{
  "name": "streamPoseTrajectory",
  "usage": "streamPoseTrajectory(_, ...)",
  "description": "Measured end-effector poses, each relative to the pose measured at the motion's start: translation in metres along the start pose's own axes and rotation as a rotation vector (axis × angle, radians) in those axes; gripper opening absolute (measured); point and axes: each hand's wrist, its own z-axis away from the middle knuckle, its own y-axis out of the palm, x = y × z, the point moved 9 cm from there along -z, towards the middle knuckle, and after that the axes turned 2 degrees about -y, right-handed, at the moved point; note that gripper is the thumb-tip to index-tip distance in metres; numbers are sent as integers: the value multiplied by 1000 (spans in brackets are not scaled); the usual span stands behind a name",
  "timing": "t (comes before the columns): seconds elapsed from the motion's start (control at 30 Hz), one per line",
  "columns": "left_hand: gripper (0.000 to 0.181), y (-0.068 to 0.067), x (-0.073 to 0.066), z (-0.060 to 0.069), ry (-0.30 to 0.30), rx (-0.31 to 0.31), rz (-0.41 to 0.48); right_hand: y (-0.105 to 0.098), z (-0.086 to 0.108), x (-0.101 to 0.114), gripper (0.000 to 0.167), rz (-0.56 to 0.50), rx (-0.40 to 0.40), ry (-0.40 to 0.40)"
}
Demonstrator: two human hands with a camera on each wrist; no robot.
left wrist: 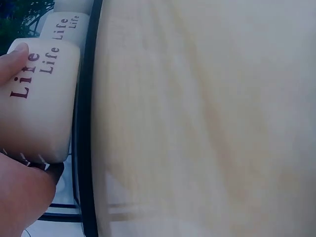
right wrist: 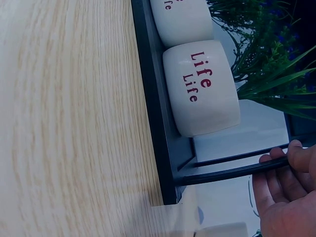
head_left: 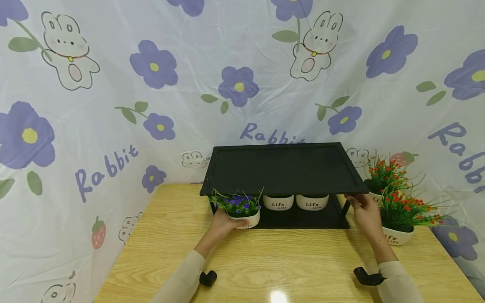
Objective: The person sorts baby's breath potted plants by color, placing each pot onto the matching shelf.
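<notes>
A black two-tier shelf [head_left: 282, 168] stands on the table against the cloth. My left hand [head_left: 222, 225] holds a white potted plant [head_left: 251, 221] with purple flowers at the shelf's left end, its thumb across the front of the pot. In the left wrist view the pot [left wrist: 42, 113] is just inside the lower tier's black edge. My right hand [head_left: 366, 213] grips the shelf's right front post [right wrist: 222, 174] close under the top board. Two more white pots, a middle pot [head_left: 278, 203] and a right pot [head_left: 312, 203], sit on the lower tier, their plants mostly hidden by the top.
Two white pots with red-flowered plants, a front one [head_left: 398, 235] and a rear one [head_left: 386, 176], stand right of the shelf, close to my right hand. The wooden table [head_left: 273, 261] extends in front. A rabbit-and-flower patterned cloth [head_left: 197, 113] hangs behind and at the sides.
</notes>
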Motion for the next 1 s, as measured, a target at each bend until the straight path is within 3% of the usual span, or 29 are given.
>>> streamPoseTrajectory(0.1,112,-1,2,-6,-32,-6,-13,0,0,0,42,8,-4,-2)
streamPoseTrajectory(0.27,121,-2,7,-15,-79,1,68,0,0,1,42,7,-5,-4)
streamPoseTrajectory(0.63,100,-9,1,-37,-48,-44,150,0,0,1,42,8,-2,-12)
streamPoseTrajectory(0.9,102,-7,4,-47,-69,-30,125,0,0,1,43,10,2,-6)
streamPoseTrajectory(1.0,94,-6,-3,-48,-47,-20,141,0,1,1,43,8,1,-6)
